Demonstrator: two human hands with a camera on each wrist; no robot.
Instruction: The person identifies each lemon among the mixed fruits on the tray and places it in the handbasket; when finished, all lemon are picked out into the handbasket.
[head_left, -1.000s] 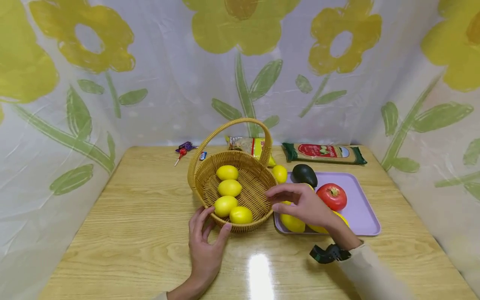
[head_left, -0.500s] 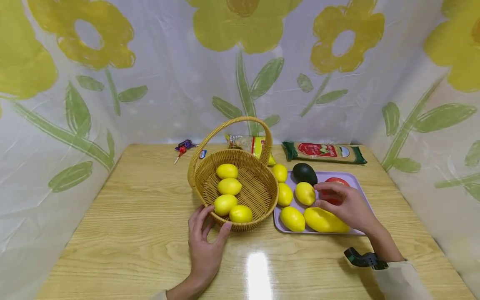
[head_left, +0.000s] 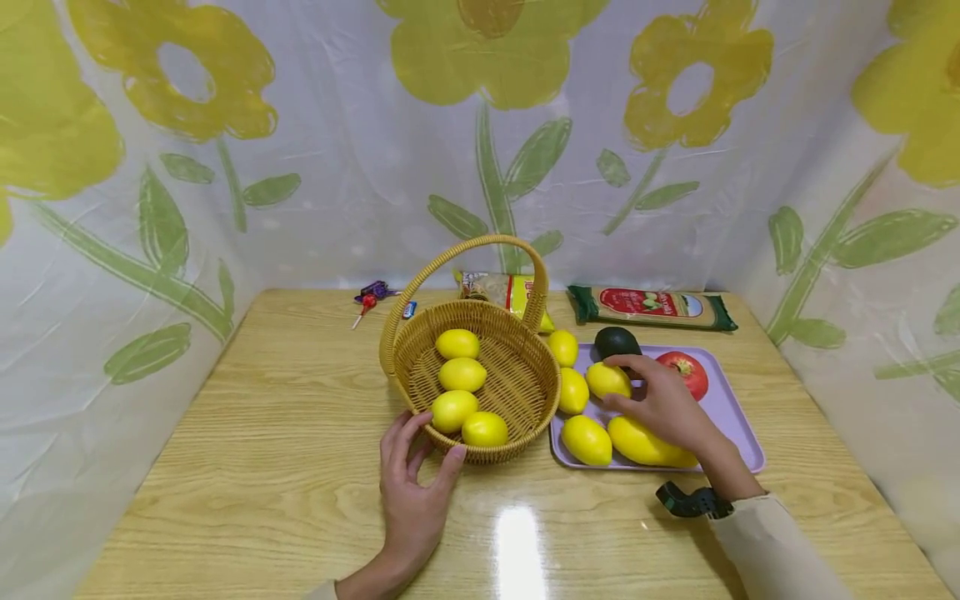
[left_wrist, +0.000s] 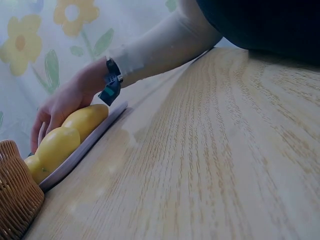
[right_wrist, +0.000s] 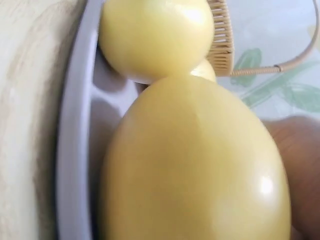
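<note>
A wicker basket (head_left: 517, 400) with a tall arched handle holds several yellow lemons (head_left: 462, 375). At its near left side my left hand (head_left: 414, 492) holds the rim, fingertips and thumb on the edge. My right hand (head_left: 663, 408) is over the lilac tray (head_left: 731, 425), fingers and thumb around a lemon (head_left: 608, 380) there. More lemons (head_left: 587, 440) lie beside it, with a long yellow fruit (head_left: 648, 442) in front. In the right wrist view a large yellow fruit (right_wrist: 195, 170) covers most of the hand. The left wrist view shows my right hand (left_wrist: 62, 107) behind the yellow fruits.
A dark avocado (head_left: 617, 342) and a red pomegranate (head_left: 686, 375) share the tray. Along the back lie a green-ended pasta pack (head_left: 652, 307), a yellow snack bag (head_left: 495, 290), a red lollipop (head_left: 367, 303), a purple-wrapped candy (head_left: 377, 289) and a small blue packet (head_left: 408, 310).
My right hand leaves the basket's right side, swings right over the tray, then comes back left onto a lemon. That lemon and the avocado shift slightly. My left hand stays on the rim.
</note>
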